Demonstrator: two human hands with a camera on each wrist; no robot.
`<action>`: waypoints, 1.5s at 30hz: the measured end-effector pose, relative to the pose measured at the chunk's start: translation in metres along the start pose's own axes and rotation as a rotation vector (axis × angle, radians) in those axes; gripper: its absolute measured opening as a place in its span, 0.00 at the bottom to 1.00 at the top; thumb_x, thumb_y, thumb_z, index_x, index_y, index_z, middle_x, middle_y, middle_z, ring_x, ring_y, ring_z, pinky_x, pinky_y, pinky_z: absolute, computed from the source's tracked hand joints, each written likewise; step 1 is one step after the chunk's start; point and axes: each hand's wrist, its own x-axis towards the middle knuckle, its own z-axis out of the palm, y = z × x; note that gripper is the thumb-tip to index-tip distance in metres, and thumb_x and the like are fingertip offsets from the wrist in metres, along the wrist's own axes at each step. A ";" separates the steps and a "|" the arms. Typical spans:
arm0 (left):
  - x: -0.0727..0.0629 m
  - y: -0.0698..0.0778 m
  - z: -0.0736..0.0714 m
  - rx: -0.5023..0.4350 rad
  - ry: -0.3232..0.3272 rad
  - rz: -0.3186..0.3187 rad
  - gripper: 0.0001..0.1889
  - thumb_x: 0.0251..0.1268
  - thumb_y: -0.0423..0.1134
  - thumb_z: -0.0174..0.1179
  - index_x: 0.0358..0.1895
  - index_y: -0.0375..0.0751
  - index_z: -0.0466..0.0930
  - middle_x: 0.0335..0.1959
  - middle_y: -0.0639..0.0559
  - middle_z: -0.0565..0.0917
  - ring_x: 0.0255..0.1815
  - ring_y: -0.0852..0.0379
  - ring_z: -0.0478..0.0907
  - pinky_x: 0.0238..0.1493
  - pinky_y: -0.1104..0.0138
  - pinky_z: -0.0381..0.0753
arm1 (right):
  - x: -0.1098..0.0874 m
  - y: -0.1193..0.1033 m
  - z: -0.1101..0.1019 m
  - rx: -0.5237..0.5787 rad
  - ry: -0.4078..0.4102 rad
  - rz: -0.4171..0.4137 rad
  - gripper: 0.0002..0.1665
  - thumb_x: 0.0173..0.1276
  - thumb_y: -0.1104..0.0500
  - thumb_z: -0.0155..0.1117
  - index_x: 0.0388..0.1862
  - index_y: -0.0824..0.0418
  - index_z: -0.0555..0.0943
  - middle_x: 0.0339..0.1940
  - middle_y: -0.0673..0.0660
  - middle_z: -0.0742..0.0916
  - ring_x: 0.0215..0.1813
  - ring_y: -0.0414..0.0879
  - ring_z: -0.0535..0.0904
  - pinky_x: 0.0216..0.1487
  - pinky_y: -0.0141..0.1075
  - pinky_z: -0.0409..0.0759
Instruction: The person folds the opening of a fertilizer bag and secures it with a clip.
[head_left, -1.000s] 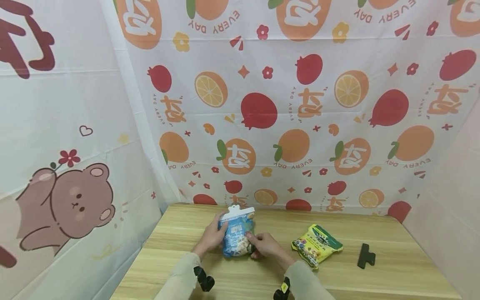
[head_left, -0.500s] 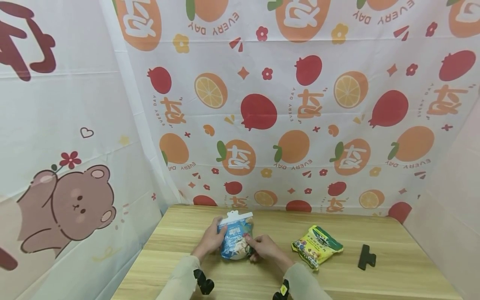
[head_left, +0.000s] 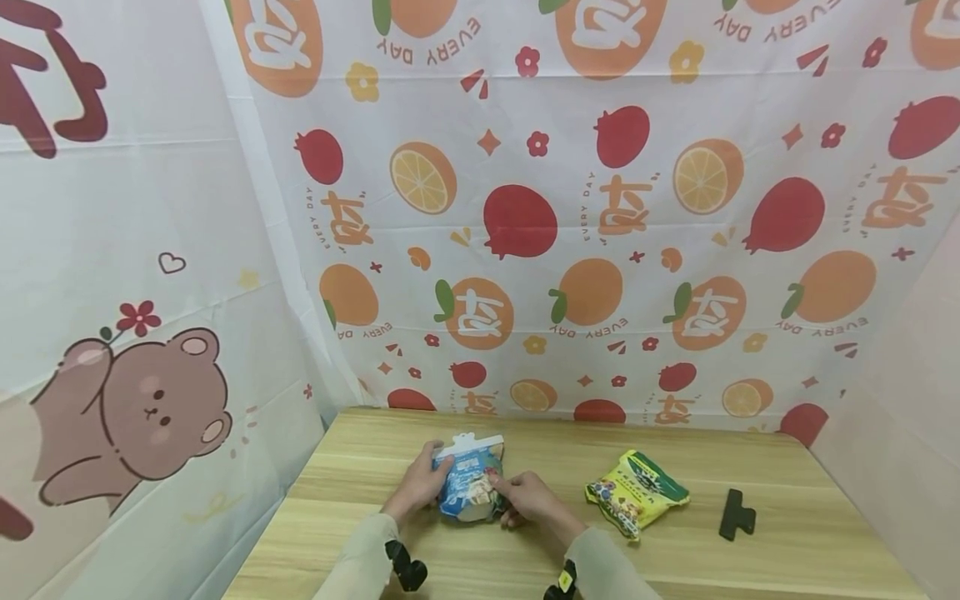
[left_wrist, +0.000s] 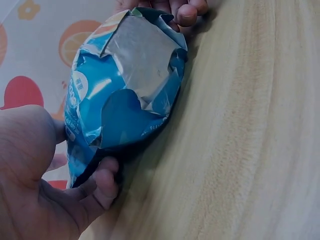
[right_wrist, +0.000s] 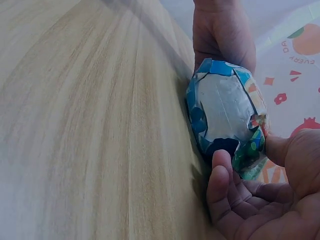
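Observation:
Both hands grip a blue snack bag (head_left: 468, 483) close over the wooden table. A white clip (head_left: 468, 447) spans the bag's top edge. My left hand (head_left: 422, 483) holds the bag's left side, thumb on the front and fingers curled behind, as the left wrist view also shows. On the lower right side, my right hand (head_left: 527, 497) pinches the bag between thumb and curled fingers. The bag's bottom (right_wrist: 225, 105), folded and silvery in the middle with blue edges, faces the right wrist camera. The clip is out of sight in both wrist views.
A yellow and green snack bag (head_left: 637, 493) lies right of my right hand. Farther right is a black clip (head_left: 737, 515). A fruit-printed curtain (head_left: 525, 317) hangs behind the wooden table (head_left: 337, 475), and a bear-printed curtain (head_left: 165, 400) hangs at the left.
The blue bag's top, with the white clip, has come down and tilted back toward the table. Both hands keep their hold; the yellow bag and black clip stay in place.

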 end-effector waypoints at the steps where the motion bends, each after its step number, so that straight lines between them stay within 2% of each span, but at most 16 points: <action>1: 0.000 0.000 0.000 0.002 -0.005 -0.005 0.28 0.81 0.45 0.48 0.76 0.38 0.58 0.65 0.26 0.72 0.22 0.57 0.70 0.20 0.66 0.74 | 0.001 0.000 0.000 -0.001 0.004 0.002 0.31 0.77 0.40 0.57 0.43 0.69 0.86 0.19 0.51 0.82 0.18 0.36 0.77 0.22 0.27 0.79; 6: 0.002 -0.001 -0.001 0.007 -0.004 -0.004 0.26 0.81 0.45 0.48 0.74 0.35 0.62 0.62 0.27 0.73 0.22 0.57 0.70 0.20 0.67 0.73 | 0.005 0.002 0.000 0.014 0.012 0.011 0.30 0.76 0.40 0.58 0.40 0.68 0.86 0.19 0.51 0.81 0.18 0.37 0.77 0.21 0.27 0.78; 10: 0.004 0.000 -0.001 0.026 0.000 0.007 0.26 0.81 0.45 0.49 0.73 0.34 0.64 0.53 0.30 0.78 0.20 0.58 0.68 0.19 0.67 0.73 | 0.007 0.002 0.000 0.026 0.026 0.021 0.30 0.75 0.39 0.59 0.38 0.67 0.86 0.18 0.50 0.80 0.18 0.37 0.77 0.20 0.27 0.78; 12: 0.004 0.000 -0.002 0.034 -0.005 0.005 0.26 0.81 0.45 0.49 0.73 0.34 0.65 0.52 0.31 0.78 0.21 0.57 0.68 0.20 0.66 0.73 | 0.008 0.002 0.001 0.026 0.039 0.026 0.30 0.75 0.39 0.60 0.37 0.67 0.86 0.18 0.50 0.80 0.17 0.37 0.76 0.19 0.27 0.77; 19: 0.004 0.005 -0.004 0.075 -0.014 -0.008 0.24 0.80 0.45 0.50 0.71 0.36 0.69 0.62 0.30 0.76 0.31 0.51 0.75 0.24 0.62 0.76 | 0.007 0.002 0.005 0.053 0.075 0.033 0.30 0.72 0.39 0.62 0.35 0.66 0.87 0.17 0.50 0.80 0.16 0.37 0.76 0.18 0.27 0.78; 21: 0.005 0.006 -0.005 0.103 -0.015 0.001 0.24 0.80 0.45 0.51 0.70 0.35 0.71 0.64 0.30 0.76 0.39 0.48 0.78 0.30 0.60 0.79 | 0.007 0.002 0.005 0.063 0.082 0.038 0.30 0.72 0.38 0.63 0.33 0.66 0.86 0.16 0.50 0.80 0.16 0.37 0.76 0.18 0.27 0.77; 23: 0.006 0.006 -0.006 0.133 -0.017 0.018 0.24 0.79 0.45 0.51 0.69 0.34 0.72 0.65 0.30 0.76 0.48 0.43 0.79 0.40 0.54 0.82 | 0.008 0.003 0.006 0.077 0.090 0.046 0.30 0.71 0.38 0.64 0.31 0.65 0.85 0.17 0.50 0.80 0.15 0.37 0.76 0.17 0.27 0.77; 26: 0.007 0.005 -0.007 0.157 -0.018 0.037 0.23 0.80 0.44 0.51 0.68 0.32 0.73 0.68 0.29 0.75 0.64 0.36 0.76 0.58 0.45 0.79 | 0.009 0.005 0.006 0.102 0.106 0.067 0.30 0.68 0.37 0.67 0.28 0.65 0.84 0.17 0.51 0.80 0.15 0.38 0.75 0.16 0.27 0.76; 28: 0.007 0.004 -0.008 0.158 -0.021 0.048 0.24 0.80 0.44 0.51 0.68 0.32 0.73 0.69 0.29 0.74 0.65 0.34 0.75 0.61 0.43 0.76 | 0.010 0.006 0.007 0.127 0.116 0.081 0.31 0.65 0.36 0.69 0.27 0.65 0.84 0.17 0.51 0.80 0.14 0.38 0.75 0.15 0.27 0.76; 30: 0.007 0.003 -0.008 0.152 -0.025 0.051 0.24 0.79 0.44 0.52 0.68 0.32 0.73 0.69 0.29 0.74 0.62 0.36 0.77 0.58 0.46 0.79 | 0.010 0.008 0.007 0.152 0.125 0.094 0.31 0.64 0.36 0.71 0.27 0.65 0.84 0.17 0.51 0.81 0.14 0.38 0.75 0.16 0.28 0.77; 31: 0.007 0.002 -0.008 0.147 -0.027 0.048 0.24 0.79 0.45 0.52 0.68 0.32 0.73 0.68 0.29 0.75 0.59 0.38 0.78 0.52 0.49 0.81 | 0.010 0.008 0.008 0.161 0.126 0.100 0.31 0.63 0.36 0.71 0.28 0.65 0.83 0.18 0.51 0.81 0.15 0.38 0.75 0.16 0.27 0.77; 33: 0.006 0.000 -0.009 0.140 -0.028 0.051 0.24 0.79 0.45 0.52 0.68 0.32 0.73 0.68 0.28 0.75 0.54 0.42 0.77 0.47 0.53 0.81 | 0.010 0.010 0.009 0.175 0.125 0.104 0.32 0.62 0.34 0.71 0.28 0.64 0.84 0.18 0.50 0.81 0.15 0.37 0.75 0.16 0.27 0.77; 35: 0.005 -0.001 -0.009 0.130 -0.025 0.052 0.24 0.79 0.45 0.53 0.68 0.31 0.74 0.68 0.28 0.75 0.53 0.42 0.77 0.44 0.54 0.81 | 0.010 0.011 0.009 0.180 0.124 0.112 0.32 0.61 0.34 0.72 0.28 0.64 0.84 0.18 0.50 0.81 0.15 0.37 0.75 0.17 0.27 0.77; 38: 0.005 -0.001 -0.009 0.120 -0.024 0.050 0.24 0.79 0.45 0.52 0.68 0.32 0.74 0.69 0.28 0.74 0.56 0.40 0.77 0.45 0.52 0.81 | 0.012 0.012 0.007 0.176 0.122 0.125 0.32 0.59 0.33 0.73 0.26 0.63 0.84 0.17 0.49 0.81 0.15 0.36 0.75 0.17 0.26 0.77; 43: 0.006 -0.001 -0.009 0.116 -0.031 0.041 0.25 0.79 0.46 0.52 0.68 0.33 0.74 0.69 0.28 0.73 0.54 0.41 0.77 0.42 0.56 0.80 | 0.013 0.010 0.004 0.174 0.127 0.161 0.30 0.59 0.34 0.73 0.24 0.61 0.84 0.16 0.49 0.81 0.15 0.36 0.75 0.18 0.27 0.77; 45: 0.007 -0.001 -0.009 0.122 -0.028 0.036 0.24 0.79 0.46 0.53 0.68 0.33 0.74 0.69 0.28 0.74 0.55 0.42 0.77 0.46 0.55 0.80 | 0.013 0.009 0.005 0.185 0.130 0.164 0.30 0.59 0.34 0.74 0.24 0.61 0.84 0.15 0.48 0.80 0.15 0.36 0.75 0.18 0.27 0.77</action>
